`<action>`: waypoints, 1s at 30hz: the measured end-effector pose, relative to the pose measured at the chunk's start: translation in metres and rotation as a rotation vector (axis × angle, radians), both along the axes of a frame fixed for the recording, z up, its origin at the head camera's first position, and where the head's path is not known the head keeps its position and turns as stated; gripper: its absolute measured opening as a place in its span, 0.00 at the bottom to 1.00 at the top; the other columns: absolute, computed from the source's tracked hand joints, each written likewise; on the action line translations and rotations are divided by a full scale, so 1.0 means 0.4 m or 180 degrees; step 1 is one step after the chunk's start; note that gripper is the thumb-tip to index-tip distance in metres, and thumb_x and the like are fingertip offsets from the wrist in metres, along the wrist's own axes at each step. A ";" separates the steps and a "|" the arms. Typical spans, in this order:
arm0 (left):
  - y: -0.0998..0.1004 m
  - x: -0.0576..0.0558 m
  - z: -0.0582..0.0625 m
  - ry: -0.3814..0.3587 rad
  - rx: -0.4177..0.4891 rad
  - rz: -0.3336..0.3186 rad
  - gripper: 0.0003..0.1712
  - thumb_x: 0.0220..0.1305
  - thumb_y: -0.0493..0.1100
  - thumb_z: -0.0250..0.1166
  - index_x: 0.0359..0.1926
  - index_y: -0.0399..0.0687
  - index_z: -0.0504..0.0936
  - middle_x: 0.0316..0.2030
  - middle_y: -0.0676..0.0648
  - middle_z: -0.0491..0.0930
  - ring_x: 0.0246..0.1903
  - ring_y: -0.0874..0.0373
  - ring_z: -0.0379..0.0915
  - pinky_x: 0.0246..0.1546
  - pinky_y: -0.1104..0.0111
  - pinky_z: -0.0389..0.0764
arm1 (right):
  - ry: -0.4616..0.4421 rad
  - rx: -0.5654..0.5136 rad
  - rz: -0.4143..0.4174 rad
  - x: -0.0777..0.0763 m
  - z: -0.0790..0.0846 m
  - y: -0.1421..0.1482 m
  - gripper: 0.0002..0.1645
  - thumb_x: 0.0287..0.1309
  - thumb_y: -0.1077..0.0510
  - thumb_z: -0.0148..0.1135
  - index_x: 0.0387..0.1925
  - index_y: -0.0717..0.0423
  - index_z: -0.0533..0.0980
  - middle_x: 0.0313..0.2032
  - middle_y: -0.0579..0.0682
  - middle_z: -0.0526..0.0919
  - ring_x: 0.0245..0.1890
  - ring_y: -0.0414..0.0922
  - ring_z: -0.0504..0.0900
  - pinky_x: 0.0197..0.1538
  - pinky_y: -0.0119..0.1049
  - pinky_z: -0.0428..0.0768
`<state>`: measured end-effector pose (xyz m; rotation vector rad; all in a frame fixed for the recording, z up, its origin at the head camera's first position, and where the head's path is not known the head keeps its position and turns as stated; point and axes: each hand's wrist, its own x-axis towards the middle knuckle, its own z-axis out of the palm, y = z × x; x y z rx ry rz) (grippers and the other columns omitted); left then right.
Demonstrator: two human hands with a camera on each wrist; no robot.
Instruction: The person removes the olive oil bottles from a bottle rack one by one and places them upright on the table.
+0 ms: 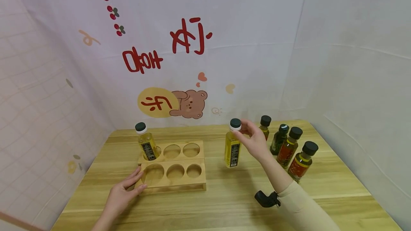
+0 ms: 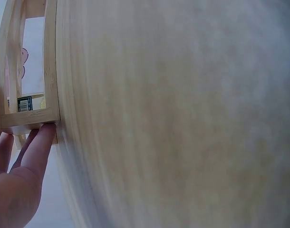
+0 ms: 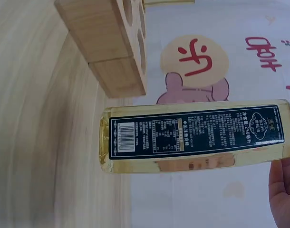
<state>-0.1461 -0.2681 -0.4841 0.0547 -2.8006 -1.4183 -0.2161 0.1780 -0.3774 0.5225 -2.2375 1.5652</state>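
Note:
My right hand grips an oil bottle at its neck, below the dark green cap. The bottle is upright, to the right of the rack; whether its base touches the table I cannot tell. In the right wrist view its dark printed label faces the camera. A wooden two-tier bottle rack with round holes stands left of centre. At its front left corner my left hand holds it, thumb at the front and fingers along the side. A similar oil bottle leans slightly in the back left hole.
Several dark-capped bottles stand at the right: one behind my right hand, a green one, and two with red labels. A black curved object shows by the right sleeve. A printed curtain hangs behind the table.

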 end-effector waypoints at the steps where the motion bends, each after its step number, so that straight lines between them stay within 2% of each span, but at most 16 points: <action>1: 0.000 0.000 -0.001 -0.0002 0.0007 -0.0004 0.37 0.59 0.55 0.72 0.66 0.47 0.76 0.70 0.52 0.64 0.69 0.47 0.59 0.61 0.51 0.68 | 0.0015 0.0004 -0.0022 0.008 0.002 0.007 0.21 0.62 0.69 0.64 0.57 0.69 0.75 0.45 0.62 0.81 0.43 0.43 0.79 0.51 0.28 0.76; 5: -0.001 0.001 -0.003 -0.0007 0.0058 -0.0008 0.37 0.60 0.55 0.72 0.66 0.46 0.75 0.70 0.51 0.64 0.69 0.46 0.59 0.60 0.51 0.70 | -0.0016 -0.0013 -0.0101 0.035 0.003 0.039 0.21 0.63 0.70 0.63 0.57 0.71 0.73 0.46 0.65 0.80 0.42 0.39 0.78 0.48 0.26 0.77; 10: -0.002 0.001 -0.005 0.0001 0.0050 -0.0004 0.36 0.60 0.55 0.72 0.66 0.46 0.75 0.70 0.51 0.64 0.69 0.47 0.59 0.60 0.52 0.70 | -0.0182 0.0000 -0.0229 0.032 -0.039 0.095 0.22 0.66 0.64 0.63 0.60 0.64 0.72 0.48 0.60 0.81 0.44 0.36 0.79 0.48 0.22 0.76; 15: -0.002 0.000 -0.005 -0.0003 0.0051 -0.0006 0.37 0.59 0.55 0.72 0.66 0.47 0.75 0.70 0.52 0.64 0.69 0.46 0.59 0.61 0.51 0.69 | -0.0093 0.0037 -0.0384 0.034 -0.065 0.133 0.22 0.67 0.61 0.63 0.60 0.63 0.73 0.49 0.59 0.81 0.45 0.35 0.77 0.48 0.20 0.74; 21: 0.000 -0.001 -0.004 -0.0003 0.0060 -0.0014 0.36 0.60 0.54 0.72 0.66 0.46 0.75 0.70 0.52 0.63 0.69 0.48 0.59 0.60 0.53 0.71 | -0.0005 0.0147 -0.0654 0.043 -0.083 0.166 0.21 0.67 0.64 0.62 0.59 0.68 0.73 0.49 0.61 0.80 0.45 0.28 0.75 0.50 0.17 0.71; 26: 0.000 -0.001 -0.004 -0.0014 0.0075 -0.0008 0.36 0.60 0.54 0.72 0.66 0.46 0.75 0.70 0.52 0.63 0.69 0.48 0.60 0.59 0.53 0.72 | -0.0165 0.0182 -0.0889 0.055 -0.088 0.183 0.21 0.70 0.60 0.60 0.59 0.66 0.72 0.49 0.60 0.79 0.45 0.29 0.75 0.48 0.17 0.71; 30: -0.001 -0.001 -0.006 0.0009 0.0081 -0.0018 0.36 0.60 0.54 0.72 0.66 0.46 0.75 0.70 0.51 0.63 0.68 0.48 0.60 0.59 0.53 0.73 | -0.0260 0.0184 -0.0976 0.062 -0.089 0.193 0.22 0.70 0.58 0.59 0.60 0.64 0.71 0.51 0.59 0.79 0.45 0.29 0.74 0.48 0.17 0.71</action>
